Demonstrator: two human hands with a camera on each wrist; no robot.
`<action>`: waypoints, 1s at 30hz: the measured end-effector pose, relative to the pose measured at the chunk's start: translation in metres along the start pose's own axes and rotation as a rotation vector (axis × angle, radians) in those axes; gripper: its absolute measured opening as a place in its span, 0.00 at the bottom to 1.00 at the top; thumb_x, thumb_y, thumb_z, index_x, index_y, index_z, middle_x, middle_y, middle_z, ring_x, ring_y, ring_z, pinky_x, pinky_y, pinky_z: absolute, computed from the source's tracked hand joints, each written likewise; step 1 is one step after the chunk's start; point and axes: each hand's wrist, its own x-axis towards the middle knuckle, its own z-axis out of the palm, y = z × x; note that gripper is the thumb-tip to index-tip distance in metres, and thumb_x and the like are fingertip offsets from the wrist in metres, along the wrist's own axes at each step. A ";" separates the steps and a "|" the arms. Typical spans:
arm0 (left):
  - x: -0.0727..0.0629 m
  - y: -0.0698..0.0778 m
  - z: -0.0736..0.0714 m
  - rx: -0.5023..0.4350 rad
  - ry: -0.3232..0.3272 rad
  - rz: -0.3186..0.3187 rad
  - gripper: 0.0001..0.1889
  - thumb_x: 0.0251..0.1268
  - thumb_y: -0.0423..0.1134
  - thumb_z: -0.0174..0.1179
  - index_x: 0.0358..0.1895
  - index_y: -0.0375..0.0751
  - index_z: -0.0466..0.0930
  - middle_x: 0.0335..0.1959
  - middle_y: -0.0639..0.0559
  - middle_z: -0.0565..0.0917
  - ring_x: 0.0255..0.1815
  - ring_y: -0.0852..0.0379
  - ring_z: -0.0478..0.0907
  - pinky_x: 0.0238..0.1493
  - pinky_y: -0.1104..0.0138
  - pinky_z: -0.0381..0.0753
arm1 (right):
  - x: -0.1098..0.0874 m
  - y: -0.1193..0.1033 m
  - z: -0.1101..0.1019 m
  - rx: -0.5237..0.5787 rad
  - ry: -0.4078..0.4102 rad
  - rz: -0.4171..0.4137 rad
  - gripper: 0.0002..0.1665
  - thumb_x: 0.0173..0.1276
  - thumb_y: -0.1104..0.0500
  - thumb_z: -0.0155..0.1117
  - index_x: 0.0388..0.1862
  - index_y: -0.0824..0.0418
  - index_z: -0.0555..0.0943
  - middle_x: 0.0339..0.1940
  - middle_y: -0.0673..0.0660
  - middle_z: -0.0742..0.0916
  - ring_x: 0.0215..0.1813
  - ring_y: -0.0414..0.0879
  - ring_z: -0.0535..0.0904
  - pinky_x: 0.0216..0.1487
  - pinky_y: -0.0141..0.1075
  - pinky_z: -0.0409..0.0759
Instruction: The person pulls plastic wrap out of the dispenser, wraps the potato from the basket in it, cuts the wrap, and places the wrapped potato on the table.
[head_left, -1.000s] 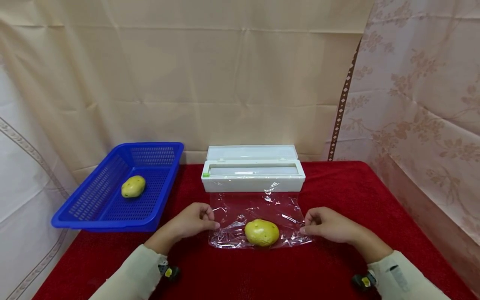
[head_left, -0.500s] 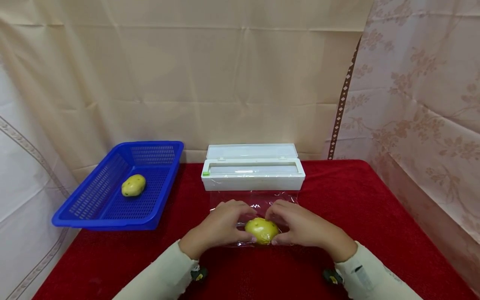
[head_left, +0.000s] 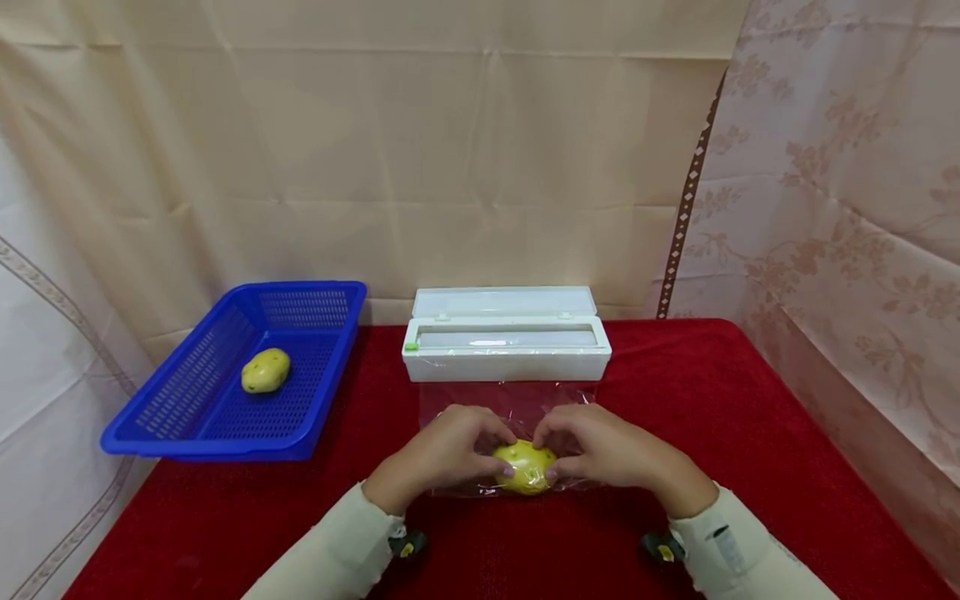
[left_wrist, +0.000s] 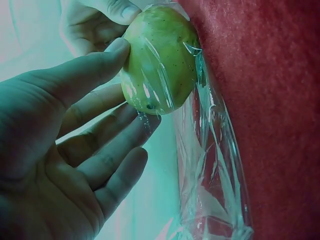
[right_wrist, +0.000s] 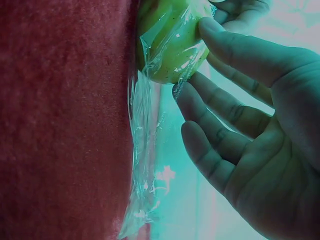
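Observation:
In the head view, a yellow potato (head_left: 525,468) sits on a sheet of cling film (head_left: 480,402) drawn out from a white cling film dispenser (head_left: 507,367). My left hand (head_left: 450,450) holds the potato's left side, thumb in front and fingertips behind. On the opposite side my right hand (head_left: 611,446) grips it the same way. Up close in the left wrist view, glossy film lies creased over the face of the potato (left_wrist: 160,65), under my thumb. The right wrist view shows bunched film (right_wrist: 142,135) trailing sideways from the potato along the red cloth.
A blue plastic basket (head_left: 318,417) with another potato (head_left: 266,371) in it stands on the left. The dispenser's lid (head_left: 504,301) is raised at the back, with a green slider (head_left: 411,346) at its left end. Red cloth (head_left: 675,358) covers the table, with curtains behind.
Both hands have moved inward from the film's side edges to the potato, bringing the film's sides in with them. In the last half second their fingertips have closed in on the potato.

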 end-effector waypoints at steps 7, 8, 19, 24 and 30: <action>-0.003 -0.002 0.002 -0.053 -0.033 -0.022 0.13 0.55 0.43 0.80 0.44 0.53 0.91 0.37 0.67 0.89 0.38 0.71 0.84 0.44 0.72 0.83 | -0.003 0.004 0.005 0.072 -0.017 0.027 0.16 0.63 0.55 0.79 0.48 0.43 0.86 0.43 0.43 0.88 0.41 0.42 0.85 0.43 0.35 0.86; -0.003 -0.003 0.002 -0.050 -0.033 -0.021 0.13 0.55 0.43 0.80 0.43 0.53 0.90 0.37 0.67 0.89 0.38 0.72 0.84 0.44 0.71 0.83 | -0.003 0.005 0.005 0.067 -0.010 0.026 0.16 0.63 0.55 0.79 0.48 0.43 0.86 0.43 0.42 0.88 0.42 0.41 0.85 0.44 0.35 0.86; -0.003 -0.008 0.001 -0.048 0.001 -0.012 0.06 0.60 0.46 0.76 0.35 0.60 0.87 0.32 0.70 0.87 0.34 0.66 0.80 0.39 0.71 0.81 | 0.000 0.012 0.005 0.070 0.039 0.007 0.13 0.65 0.53 0.77 0.48 0.45 0.89 0.45 0.42 0.90 0.47 0.41 0.85 0.48 0.36 0.85; -0.002 -0.011 0.002 -0.080 0.012 -0.020 0.04 0.64 0.48 0.74 0.35 0.61 0.87 0.33 0.70 0.87 0.36 0.67 0.81 0.41 0.70 0.82 | 0.001 0.016 0.005 0.068 0.036 0.010 0.12 0.69 0.53 0.74 0.51 0.45 0.89 0.47 0.41 0.90 0.52 0.41 0.85 0.54 0.36 0.84; -0.001 -0.014 0.003 -0.110 0.032 -0.047 0.02 0.66 0.49 0.71 0.37 0.61 0.88 0.35 0.69 0.87 0.37 0.66 0.82 0.42 0.69 0.82 | 0.001 0.015 0.004 0.126 0.022 0.041 0.10 0.73 0.54 0.69 0.52 0.48 0.88 0.46 0.44 0.90 0.46 0.41 0.85 0.46 0.34 0.85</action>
